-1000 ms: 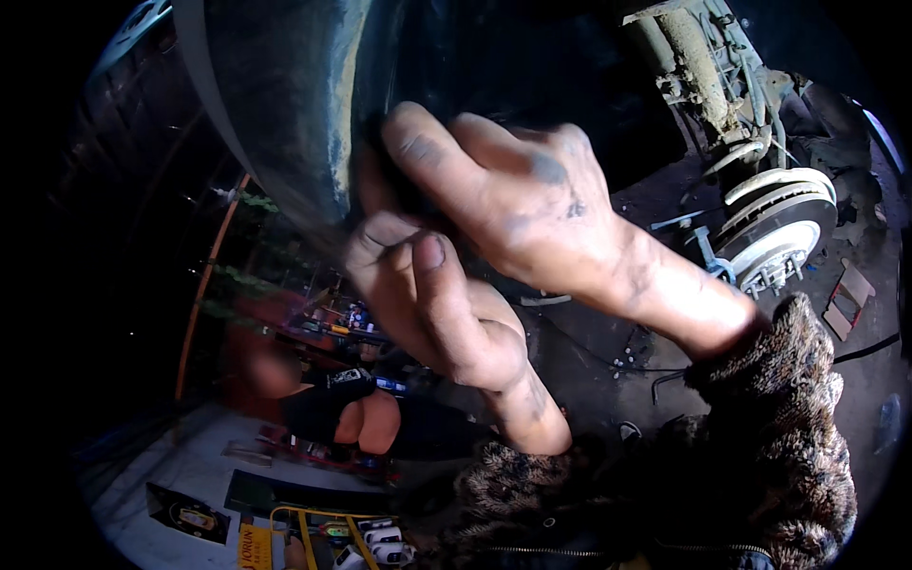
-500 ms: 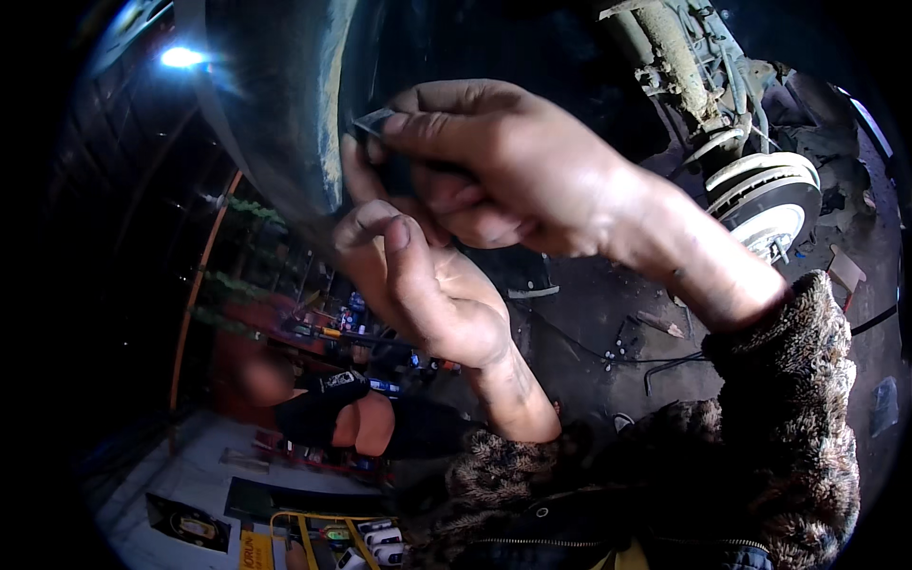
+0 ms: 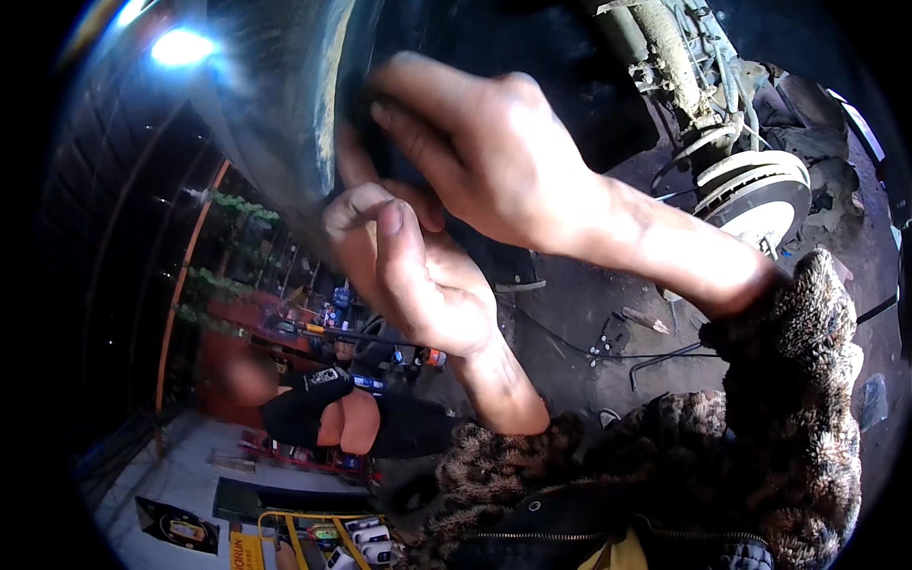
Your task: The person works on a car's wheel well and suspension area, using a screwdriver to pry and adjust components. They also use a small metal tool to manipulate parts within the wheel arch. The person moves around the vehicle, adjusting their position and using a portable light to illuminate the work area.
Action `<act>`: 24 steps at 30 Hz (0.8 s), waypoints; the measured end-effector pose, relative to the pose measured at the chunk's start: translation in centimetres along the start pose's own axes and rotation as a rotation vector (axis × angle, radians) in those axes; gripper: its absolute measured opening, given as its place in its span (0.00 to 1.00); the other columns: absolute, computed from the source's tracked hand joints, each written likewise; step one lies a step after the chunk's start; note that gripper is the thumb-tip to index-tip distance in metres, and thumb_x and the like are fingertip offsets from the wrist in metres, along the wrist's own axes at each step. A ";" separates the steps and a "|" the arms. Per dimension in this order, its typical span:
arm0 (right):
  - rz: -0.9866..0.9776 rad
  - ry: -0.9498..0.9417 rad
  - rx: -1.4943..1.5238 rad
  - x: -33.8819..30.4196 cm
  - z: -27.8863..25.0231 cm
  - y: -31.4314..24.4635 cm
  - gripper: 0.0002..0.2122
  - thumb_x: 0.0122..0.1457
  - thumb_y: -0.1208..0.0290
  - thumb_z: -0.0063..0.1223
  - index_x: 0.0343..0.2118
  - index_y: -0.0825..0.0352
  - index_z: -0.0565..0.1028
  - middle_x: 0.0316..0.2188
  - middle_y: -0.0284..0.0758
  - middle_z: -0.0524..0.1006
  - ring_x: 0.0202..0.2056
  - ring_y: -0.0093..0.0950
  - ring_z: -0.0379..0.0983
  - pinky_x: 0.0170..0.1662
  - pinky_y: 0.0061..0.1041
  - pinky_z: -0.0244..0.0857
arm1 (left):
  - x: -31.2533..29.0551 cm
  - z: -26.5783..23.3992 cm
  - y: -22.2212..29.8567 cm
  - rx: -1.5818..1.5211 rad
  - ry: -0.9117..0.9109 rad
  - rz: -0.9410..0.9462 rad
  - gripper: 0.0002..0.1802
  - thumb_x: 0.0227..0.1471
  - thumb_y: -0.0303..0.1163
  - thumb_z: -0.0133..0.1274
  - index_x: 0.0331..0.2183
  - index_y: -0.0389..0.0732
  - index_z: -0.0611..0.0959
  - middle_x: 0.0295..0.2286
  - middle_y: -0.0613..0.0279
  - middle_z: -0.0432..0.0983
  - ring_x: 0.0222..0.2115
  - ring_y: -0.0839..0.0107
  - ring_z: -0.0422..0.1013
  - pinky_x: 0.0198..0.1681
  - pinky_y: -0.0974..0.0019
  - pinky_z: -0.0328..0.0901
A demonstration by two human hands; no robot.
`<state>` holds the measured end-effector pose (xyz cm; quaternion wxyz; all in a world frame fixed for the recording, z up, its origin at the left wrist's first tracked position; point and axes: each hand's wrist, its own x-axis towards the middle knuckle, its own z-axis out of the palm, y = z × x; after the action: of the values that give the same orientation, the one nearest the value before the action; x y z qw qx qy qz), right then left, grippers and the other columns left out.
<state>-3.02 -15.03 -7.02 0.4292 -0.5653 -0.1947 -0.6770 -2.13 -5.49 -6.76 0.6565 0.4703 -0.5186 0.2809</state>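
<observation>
A dark, curved vehicle body panel [image 3: 275, 104] rises at the upper left, its pale, scuffed edge [image 3: 330, 95] running downward. My right hand [image 3: 513, 152] is closed in a pinch beside that edge. Its fingertips are turned toward the dark inner side, and whatever lies between them is hidden now. Below it, my left hand [image 3: 418, 275] rests against the panel's lower edge, palm turned up. Its thumb stands apart, some fingers are bent, and one finger reaches up along the edge. I see nothing held in it.
At the upper right is a wheel hub with a brake disc [image 3: 755, 204] under a muddy suspension strut [image 3: 670, 57]. A cable [image 3: 655, 356] crosses the floor by a wood scrap [image 3: 646, 320]. Another person [image 3: 351, 418] is at the lower left, near a yellow-framed rack [image 3: 304, 537]. A bright lamp [image 3: 182, 46] shines above.
My right hand has shifted slightly up and left and turned, hiding the small grey flat piece that showed in its pinch. My left hand keeps its place at the panel edge.
</observation>
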 end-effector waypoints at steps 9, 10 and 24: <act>0.621 -0.085 0.913 0.7 -0.1 -1.2 0.06 0.58 0.71 0.46 0.29 0.68 0.70 0.12 0.32 0.65 0.09 0.18 0.61 0.11 0.20 0.54 | 0.2 0.3 0.6 0.013 0.054 -0.082 0.11 0.47 0.33 0.44 0.28 0.34 0.68 0.21 0.57 0.64 0.22 0.75 0.57 0.29 0.72 0.54; 0.424 0.008 0.665 0.4 0.7 -1.0 0.05 0.57 0.71 0.48 0.29 0.67 0.70 0.12 0.33 0.66 0.09 0.20 0.63 0.11 0.21 0.57 | 0.3 -0.3 0.7 0.018 0.006 -0.089 0.10 0.47 0.32 0.44 0.28 0.34 0.68 0.20 0.57 0.64 0.22 0.75 0.58 0.29 0.73 0.54; 0.189 -0.052 0.147 1.2 -0.7 -1.6 0.04 0.54 0.72 0.49 0.29 0.66 0.70 0.12 0.38 0.72 0.16 0.32 0.73 0.19 0.29 0.66 | 0.4 -0.7 0.6 0.022 -0.039 -0.073 0.12 0.47 0.34 0.43 0.27 0.34 0.68 0.20 0.58 0.62 0.19 0.74 0.58 0.28 0.73 0.57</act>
<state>-4.67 -15.06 -5.78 0.5263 -0.5656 -0.2008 -0.6023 -2.25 -4.61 -6.19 0.6510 0.5016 -0.5104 0.2532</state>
